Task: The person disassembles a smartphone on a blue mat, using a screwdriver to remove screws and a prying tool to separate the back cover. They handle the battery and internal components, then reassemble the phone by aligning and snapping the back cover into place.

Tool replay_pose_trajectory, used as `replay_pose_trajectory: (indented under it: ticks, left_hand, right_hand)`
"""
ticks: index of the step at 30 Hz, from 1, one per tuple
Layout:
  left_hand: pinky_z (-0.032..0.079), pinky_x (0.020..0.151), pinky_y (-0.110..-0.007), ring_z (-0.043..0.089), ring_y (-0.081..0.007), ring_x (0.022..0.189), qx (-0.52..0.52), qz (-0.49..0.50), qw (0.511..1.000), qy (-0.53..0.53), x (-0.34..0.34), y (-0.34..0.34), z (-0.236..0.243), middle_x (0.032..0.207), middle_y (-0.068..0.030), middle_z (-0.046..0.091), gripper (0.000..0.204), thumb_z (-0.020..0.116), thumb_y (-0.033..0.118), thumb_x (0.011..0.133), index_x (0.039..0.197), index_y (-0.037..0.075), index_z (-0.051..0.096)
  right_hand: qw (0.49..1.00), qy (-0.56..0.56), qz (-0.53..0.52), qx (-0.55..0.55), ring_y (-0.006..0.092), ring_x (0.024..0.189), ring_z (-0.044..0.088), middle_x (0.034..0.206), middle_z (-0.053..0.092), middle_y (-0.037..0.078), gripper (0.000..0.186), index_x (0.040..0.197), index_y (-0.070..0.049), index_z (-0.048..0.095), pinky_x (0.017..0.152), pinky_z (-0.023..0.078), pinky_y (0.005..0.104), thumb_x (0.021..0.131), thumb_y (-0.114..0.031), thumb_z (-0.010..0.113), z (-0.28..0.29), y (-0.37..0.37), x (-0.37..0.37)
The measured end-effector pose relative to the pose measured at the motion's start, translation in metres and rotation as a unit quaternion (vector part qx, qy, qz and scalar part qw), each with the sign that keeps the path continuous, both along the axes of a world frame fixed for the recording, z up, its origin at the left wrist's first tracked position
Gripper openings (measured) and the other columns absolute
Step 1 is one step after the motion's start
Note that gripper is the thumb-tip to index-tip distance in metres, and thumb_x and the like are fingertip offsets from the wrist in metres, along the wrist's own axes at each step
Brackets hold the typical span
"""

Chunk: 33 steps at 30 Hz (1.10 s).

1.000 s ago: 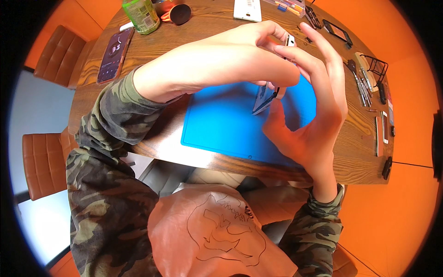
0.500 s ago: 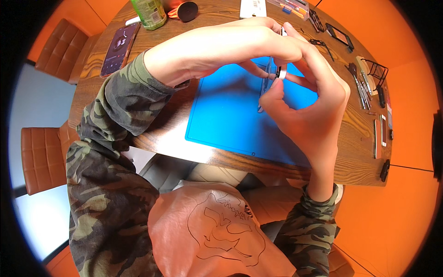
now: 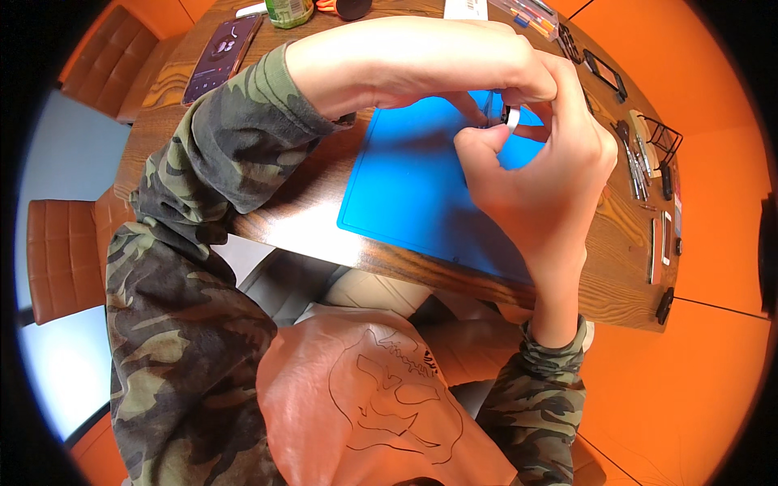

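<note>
Above the blue mat (image 3: pixel 405 186) both my hands close around a small white-edged piece (image 3: pixel 512 119) with dark parts along its side. A thin, clear-looking part (image 3: pixel 493 105) stands beside it; my fingers cover most of both, so the kind does not show. My left hand (image 3: pixel 494 61) reaches across from the left, bent over the top, its fingers curled down at the piece. My right hand (image 3: pixel 551 162) holds from the right, with thumb and fingers curved round it.
A phone with a lit screen (image 3: pixel 223 53) lies left, near a green-labelled bottle (image 3: pixel 289 10). Along the right stand a black wire rack (image 3: pixel 664 139) and several thin tools (image 3: pixel 636 166). A dark handheld device (image 3: pixel 604 71) and a clear box of pens (image 3: pixel 531 14) lie farther back.
The view has shifted, so the tabletop things sit higher in it. My hands still grip the piece, which has turned; the clear-looking part shows less below my right thumb.
</note>
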<state>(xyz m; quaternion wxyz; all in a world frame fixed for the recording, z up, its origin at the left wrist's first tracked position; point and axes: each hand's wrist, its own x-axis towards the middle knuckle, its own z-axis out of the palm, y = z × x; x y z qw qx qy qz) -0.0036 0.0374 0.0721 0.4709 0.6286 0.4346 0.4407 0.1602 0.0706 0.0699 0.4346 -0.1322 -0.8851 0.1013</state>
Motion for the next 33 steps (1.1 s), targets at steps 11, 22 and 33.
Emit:
replay_pose_trajectory:
  ticks: [11,22,33]
  left_hand:
    - [0.047,0.067,-0.032,0.051,-0.0094,0.077,0.054,0.053,0.997,0.004,0.016,-0.008,0.004,0.08,-0.0008,0.06,0.018,0.061,0.022,0.086,0.083,0.005,0.066]
    - [0.045,0.059,-0.03,0.053,-0.0105,0.062,0.073,0.081,0.994,0.018,0.025,-0.009,-0.004,0.065,-0.006,0.058,0.027,0.061,0.021,0.089,0.08,-0.004,0.065]
    - [0.04,0.062,-0.028,0.053,-0.0076,0.072,0.07,0.024,0.997,-0.027,0.017,0.002,-0.007,0.074,-0.0024,0.062,0.026,0.07,0.025,0.087,0.085,0.0,0.075]
  right_hand:
    - [0.99,-0.041,-0.035,-0.134,0.0248,0.079,0.074,0.088,0.073,0.015,0.052,0.123,0.0,0.061,0.071,0.06,0.0318,0.072,-0.006,0.066,0.033,-0.028,-0.002]
    - [0.976,-0.144,-0.045,-0.158,0.0219,0.089,0.075,0.107,0.076,0.018,0.063,0.138,0.002,0.055,0.076,0.061,0.0342,0.077,-0.005,0.065,0.031,-0.004,0.022]
    - [0.962,-0.204,-0.037,-0.176,0.0186,0.093,0.072,0.1,0.073,0.015,0.068,0.143,-0.001,0.052,0.085,0.061,0.0342,0.077,-0.009,0.067,0.026,0.006,0.029]
